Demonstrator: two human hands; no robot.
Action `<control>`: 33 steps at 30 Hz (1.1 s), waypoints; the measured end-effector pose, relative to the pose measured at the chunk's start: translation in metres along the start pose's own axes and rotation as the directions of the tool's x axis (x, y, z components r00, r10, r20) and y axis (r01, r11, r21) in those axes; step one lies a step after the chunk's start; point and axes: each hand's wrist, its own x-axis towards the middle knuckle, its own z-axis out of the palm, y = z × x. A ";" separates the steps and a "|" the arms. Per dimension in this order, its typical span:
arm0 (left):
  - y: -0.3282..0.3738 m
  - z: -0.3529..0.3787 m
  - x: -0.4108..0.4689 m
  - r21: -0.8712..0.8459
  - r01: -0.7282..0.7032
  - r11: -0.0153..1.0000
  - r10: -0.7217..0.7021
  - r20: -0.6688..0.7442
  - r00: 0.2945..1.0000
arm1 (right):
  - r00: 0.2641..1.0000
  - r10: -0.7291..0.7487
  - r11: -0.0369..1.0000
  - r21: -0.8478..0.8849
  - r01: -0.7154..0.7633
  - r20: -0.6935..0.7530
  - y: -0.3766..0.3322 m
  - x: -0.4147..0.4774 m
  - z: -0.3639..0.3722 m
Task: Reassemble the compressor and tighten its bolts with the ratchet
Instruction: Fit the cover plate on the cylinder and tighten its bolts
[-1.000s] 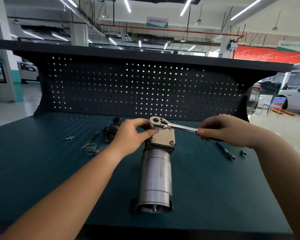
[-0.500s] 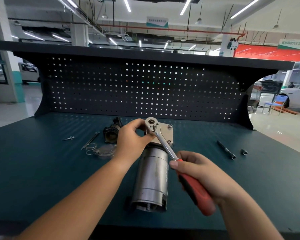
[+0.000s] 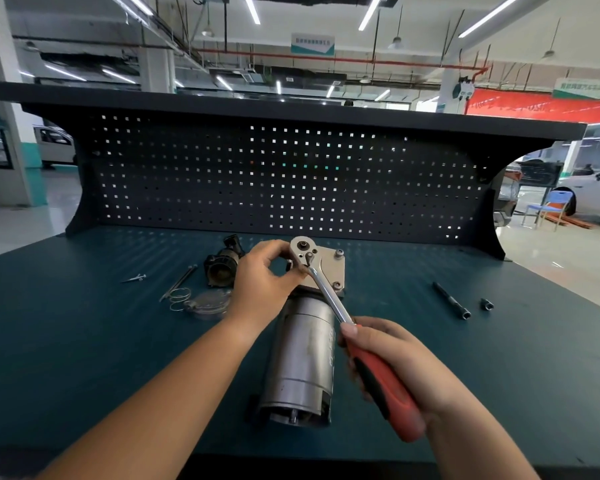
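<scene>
- Fingers [image 3: 349, 330] of my right hand [image 3: 406, 362] are curled round the red-and-black grip of the ratchet [image 3: 328, 294], with the thumb at the top, where the steel shank begins.
- My left hand [image 3: 260, 282] pinches the ratchet's head, which sits on the far-left corner of the end plate [image 3: 331, 268]. What is under the head is hidden.
- From the head, the ratchet's long axis runs diagonally back toward me and to the right. My right hand has the lever's near end and my left is at the pivot.
- The compressor [image 3: 302, 355] lies lengthwise on the worktop [image 3: 118, 358], plate end away from me, between my forearms.
- 2 bolts [image 3: 340, 252] show along the plate's right edge.
- I judge the next swing will pivot about the head, so my left hand must hold it square.
- An extension bar [image 3: 451, 301] lies well apart on the right.
</scene>
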 end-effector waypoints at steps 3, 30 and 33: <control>-0.010 0.000 -0.003 0.028 -0.005 1.000 0.000 0.157 0.988 | 1.000 -0.012 0.998 -0.065 0.012 0.006 -0.008 -0.002 -0.007; -0.038 0.007 -0.001 0.147 0.230 0.962 -0.269 0.384 0.883 | 1.000 -0.022 0.934 0.358 0.015 0.014 0.001 -0.010 0.034; -0.039 0.008 -0.004 0.128 0.247 0.961 -0.277 0.368 0.888 | 1.000 -0.018 0.969 0.246 0.011 0.026 0.000 -0.011 0.032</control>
